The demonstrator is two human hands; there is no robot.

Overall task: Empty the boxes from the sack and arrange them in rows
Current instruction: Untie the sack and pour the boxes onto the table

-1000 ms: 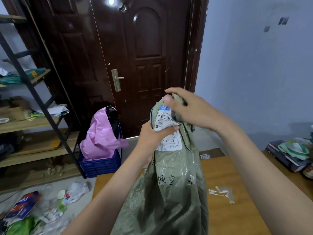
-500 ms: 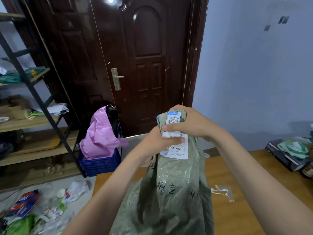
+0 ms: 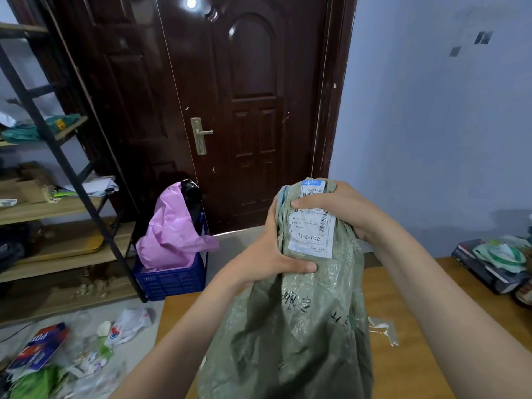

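So the left hand point(image 3: 270, 263) has slid down and now grips the green sack point(image 3: 290, 326) just under its label; the right hand point(image 3: 336, 208) has dropped to clamp the bunched neck. Sack stands on the table point(image 3: 417, 367), mouth closed, no boxes out.

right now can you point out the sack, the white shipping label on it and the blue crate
grey-green woven plastic sack point(image 3: 290, 335): head view, on its creased front below the handwriting.
white paper shipping label point(image 3: 309, 237): head view, near the printed 11-2-102.
blue perforated plastic crate point(image 3: 169, 279): head view, on its front wall.
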